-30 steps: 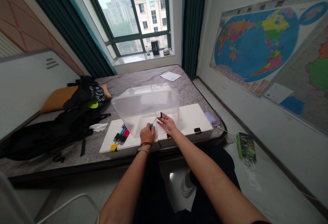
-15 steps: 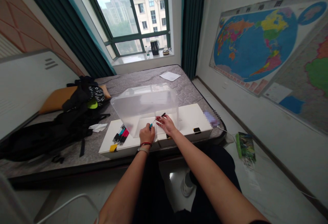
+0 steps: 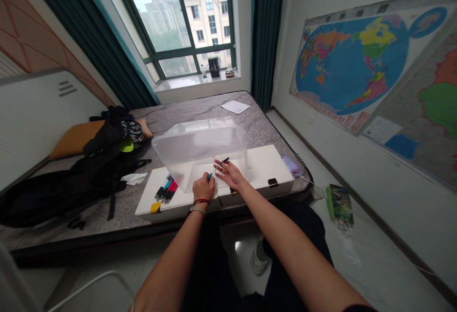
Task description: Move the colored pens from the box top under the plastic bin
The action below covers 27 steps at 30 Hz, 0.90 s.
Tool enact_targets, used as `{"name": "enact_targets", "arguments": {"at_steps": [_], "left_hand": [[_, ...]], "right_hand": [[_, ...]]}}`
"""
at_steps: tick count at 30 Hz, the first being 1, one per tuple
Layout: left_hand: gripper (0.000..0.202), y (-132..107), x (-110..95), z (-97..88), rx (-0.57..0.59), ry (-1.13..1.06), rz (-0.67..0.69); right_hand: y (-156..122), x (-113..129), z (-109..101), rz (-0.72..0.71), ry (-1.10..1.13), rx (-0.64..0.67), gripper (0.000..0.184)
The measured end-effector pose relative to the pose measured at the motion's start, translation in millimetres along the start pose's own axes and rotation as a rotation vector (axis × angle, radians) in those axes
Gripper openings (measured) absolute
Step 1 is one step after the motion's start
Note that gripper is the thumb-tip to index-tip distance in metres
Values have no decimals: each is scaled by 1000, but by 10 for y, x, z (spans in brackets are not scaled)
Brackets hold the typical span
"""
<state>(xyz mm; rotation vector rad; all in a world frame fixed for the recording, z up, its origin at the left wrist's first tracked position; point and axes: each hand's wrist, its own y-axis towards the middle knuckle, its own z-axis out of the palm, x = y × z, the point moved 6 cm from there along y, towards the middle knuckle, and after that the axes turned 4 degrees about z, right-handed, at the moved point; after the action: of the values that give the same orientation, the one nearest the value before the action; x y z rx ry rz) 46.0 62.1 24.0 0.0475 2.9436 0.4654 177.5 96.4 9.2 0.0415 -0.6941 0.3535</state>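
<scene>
Left hand [image 3: 203, 189] grips a slender pen [image 3: 218, 166], long axis slanting toward the open right hand [image 3: 230, 174], apparently not touching.

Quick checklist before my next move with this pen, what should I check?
Left hand grip on the pen: ok, holding its teal end.
Right hand on the pen's dark end: cannot tell, the fingers are close but contact is unclear.
Pen clear of the bin: cannot tell whether it is in front of or behind the clear wall.
Bin resting on the board: ok, its lower edge sits on it.
Spare pens: ok, bunched on the board to the left of the hands.
</scene>
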Motion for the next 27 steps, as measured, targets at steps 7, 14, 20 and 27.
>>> {"name": "enact_targets", "arguments": {"at_steps": [7, 14, 20, 27], "left_hand": [[24, 2, 3, 10, -8, 1, 10], [26, 6, -13, -13, 15, 5, 23], [35, 1, -22, -21, 8, -41, 23], [42, 5, 40, 64, -6, -90, 48]], "right_hand": [[6, -31, 10, 11, -32, 12, 31], [67, -117, 44, 17, -198, 20, 33], [109, -168, 49, 16, -319, 40, 29], [132, -200, -2, 25, -359, 29, 22]]}}
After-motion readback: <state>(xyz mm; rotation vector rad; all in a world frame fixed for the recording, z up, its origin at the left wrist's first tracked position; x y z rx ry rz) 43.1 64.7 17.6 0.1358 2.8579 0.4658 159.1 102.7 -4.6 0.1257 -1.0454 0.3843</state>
